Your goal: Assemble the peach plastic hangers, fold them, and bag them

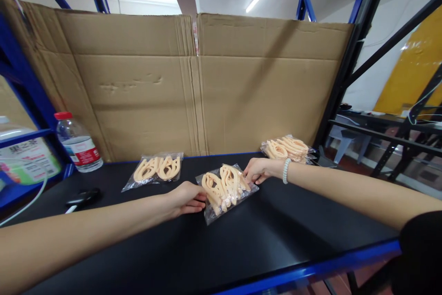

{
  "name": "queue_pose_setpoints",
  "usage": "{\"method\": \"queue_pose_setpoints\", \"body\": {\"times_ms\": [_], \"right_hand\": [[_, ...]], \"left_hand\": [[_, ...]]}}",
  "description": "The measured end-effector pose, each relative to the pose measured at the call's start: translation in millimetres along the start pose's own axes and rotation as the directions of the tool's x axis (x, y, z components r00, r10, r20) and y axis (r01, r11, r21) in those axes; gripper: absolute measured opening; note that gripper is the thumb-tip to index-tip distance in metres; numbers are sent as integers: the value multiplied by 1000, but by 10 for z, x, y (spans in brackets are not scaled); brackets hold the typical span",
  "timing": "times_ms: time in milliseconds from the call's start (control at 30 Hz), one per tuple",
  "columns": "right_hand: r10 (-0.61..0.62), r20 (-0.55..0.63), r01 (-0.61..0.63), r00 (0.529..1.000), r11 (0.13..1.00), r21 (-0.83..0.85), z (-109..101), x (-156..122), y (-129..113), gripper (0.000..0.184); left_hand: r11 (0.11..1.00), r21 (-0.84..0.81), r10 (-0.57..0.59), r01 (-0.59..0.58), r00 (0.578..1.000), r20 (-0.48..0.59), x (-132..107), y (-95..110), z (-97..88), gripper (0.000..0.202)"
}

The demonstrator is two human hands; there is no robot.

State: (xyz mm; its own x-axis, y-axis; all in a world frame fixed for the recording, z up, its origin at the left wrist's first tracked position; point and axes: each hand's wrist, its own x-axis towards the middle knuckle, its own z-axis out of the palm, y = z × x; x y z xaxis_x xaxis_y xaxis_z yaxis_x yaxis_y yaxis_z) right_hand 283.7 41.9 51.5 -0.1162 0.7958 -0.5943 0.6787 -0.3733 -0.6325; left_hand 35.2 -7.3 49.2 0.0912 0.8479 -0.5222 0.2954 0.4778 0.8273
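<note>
Between my hands, a clear plastic bag of beige looped strips is held tilted over the black tabletop. My left hand pinches its left edge, fingers closed. On the opposite side, my right hand, with a pale beaded bracelet on the wrist, grips the upper right edge. A similar bag of beige loops lies flat at the back, left of the held one. Behind my right wrist, a stack of such bags rests near the back right corner.
Cardboard panels wall off the table's back, between blue and black rack posts. A water bottle with a red cap stands at the back left. A black device with a white cable lies in front of it. The tabletop ends at a blue front edge.
</note>
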Motion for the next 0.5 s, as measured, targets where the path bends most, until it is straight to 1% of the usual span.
{"method": "queue_pose_setpoints", "body": {"times_ms": [167, 300, 333, 367, 433, 500], "right_hand": [[-9, -9, 9, 1000, 1000, 14, 8, 0, -14, 28], [-6, 2, 6, 1000, 999, 38, 22, 24, 11, 25], [-8, 5, 8, 1000, 999, 46, 23, 29, 19, 25], [-12, 9, 11, 1000, 998, 57, 23, 32, 26, 25], [-21, 17, 20, 1000, 997, 81, 19, 31, 39, 25], [-31, 23, 29, 999, 993, 110, 11, 23, 51, 23]], "left_hand": [[999, -42, 22, -19, 998, 64, -158, 81, -12, 46], [999, -5, 38, -38, 988, 152, -291, 94, 8, 70], [999, 4, 38, -39, 986, 160, -303, 85, 13, 76], [999, 8, 39, -40, 987, 155, -303, 73, 17, 81], [999, 0, 42, -42, 993, 109, -268, 40, 21, 86], [999, -7, 41, -41, 997, 60, -200, 8, 19, 82]]}}
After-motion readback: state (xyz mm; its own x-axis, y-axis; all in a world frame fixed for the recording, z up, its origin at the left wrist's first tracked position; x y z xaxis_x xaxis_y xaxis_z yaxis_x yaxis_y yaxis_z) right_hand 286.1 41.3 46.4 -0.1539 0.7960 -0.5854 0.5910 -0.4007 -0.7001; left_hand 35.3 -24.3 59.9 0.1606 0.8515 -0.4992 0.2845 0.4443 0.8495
